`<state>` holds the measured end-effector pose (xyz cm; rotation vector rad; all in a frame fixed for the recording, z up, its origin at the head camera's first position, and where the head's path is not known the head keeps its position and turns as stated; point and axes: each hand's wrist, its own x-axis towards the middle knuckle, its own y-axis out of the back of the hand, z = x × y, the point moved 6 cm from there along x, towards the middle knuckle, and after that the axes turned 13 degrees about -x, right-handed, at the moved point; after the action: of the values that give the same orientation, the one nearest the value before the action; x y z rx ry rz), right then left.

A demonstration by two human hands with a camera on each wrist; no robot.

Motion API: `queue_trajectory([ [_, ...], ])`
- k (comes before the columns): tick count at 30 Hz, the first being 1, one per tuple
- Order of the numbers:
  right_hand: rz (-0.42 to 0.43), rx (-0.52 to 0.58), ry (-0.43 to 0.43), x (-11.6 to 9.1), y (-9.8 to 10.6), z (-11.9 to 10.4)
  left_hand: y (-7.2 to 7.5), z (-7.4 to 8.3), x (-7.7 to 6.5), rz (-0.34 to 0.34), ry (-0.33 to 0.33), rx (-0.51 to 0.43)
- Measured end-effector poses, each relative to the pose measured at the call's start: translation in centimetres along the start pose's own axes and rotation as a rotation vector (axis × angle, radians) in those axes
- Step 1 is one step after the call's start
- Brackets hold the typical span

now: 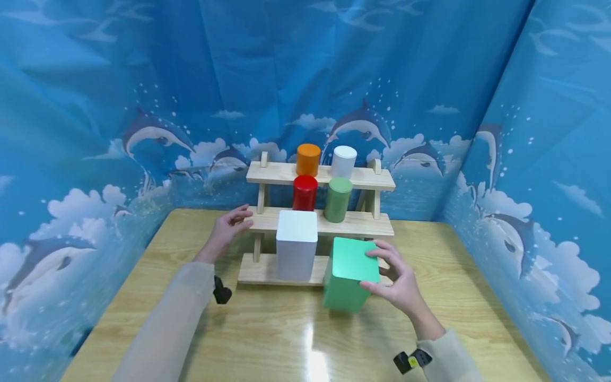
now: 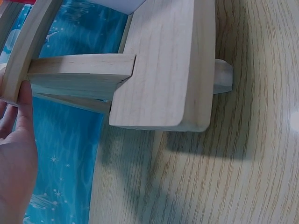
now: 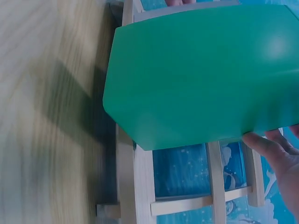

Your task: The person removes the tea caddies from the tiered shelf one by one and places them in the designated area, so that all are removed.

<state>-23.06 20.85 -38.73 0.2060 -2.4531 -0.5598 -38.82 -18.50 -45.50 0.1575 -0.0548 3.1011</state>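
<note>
My right hand (image 1: pixel 396 276) grips a green rectangular block (image 1: pixel 352 270) by its upper right side, thumb toward the front and fingers at the back. The block tilts slightly before the right part of the lowest tier of a three-tier wooden rack (image 1: pixel 260 270), its lower end above the tabletop. With my left hand (image 1: pixel 229 233) I hold the left end of the middle tier; in the left wrist view the thumb (image 2: pixel 25 100) lies against the board's end. A white rectangular block (image 1: pixel 297 254) stands upright on the lowest tier, left of the green one.
A red cylinder (image 1: pixel 304 193) and a green cylinder (image 1: pixel 338 201) stand on the middle tier. On the top tier are an orange cylinder (image 1: pixel 307 160) and a white cylinder (image 1: pixel 343 162). Behind the wooden table (image 1: pixel 267 339) hangs a blue dolphin-print curtain (image 1: pixel 267 79), also along both sides.
</note>
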Motion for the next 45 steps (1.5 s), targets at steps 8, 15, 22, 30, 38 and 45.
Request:
queue_trajectory([
  [8, -0.025, 0.017, 0.033, -0.5, -1.4, -0.9, 0.1, 0.1, 0.0, 0.003, -0.011, 0.0],
  [15, -0.044, 0.011, 0.055, -0.7, -2.9, -1.5, -0.1, 0.2, -0.1, -0.012, -0.014, -0.011],
  [22, -0.056, 0.018, 0.042, -0.4, -4.0, -3.6, -0.1, 0.1, -0.1, -0.014, -0.003, -0.024],
  [30, -0.061, 0.017, -0.004, -0.1, -5.6, -4.5, 0.0, 0.2, 0.0, 0.014, 0.001, -0.017],
  [38, -0.065, 0.042, 0.039, 0.2, -7.4, -5.1, -0.1, 0.1, -0.2, -0.018, -0.016, -0.047],
  [45, -0.059, 0.06, 0.084, 0.6, -8.9, -5.6, -0.2, 0.2, -0.3, -0.029, -0.011, -0.056],
])
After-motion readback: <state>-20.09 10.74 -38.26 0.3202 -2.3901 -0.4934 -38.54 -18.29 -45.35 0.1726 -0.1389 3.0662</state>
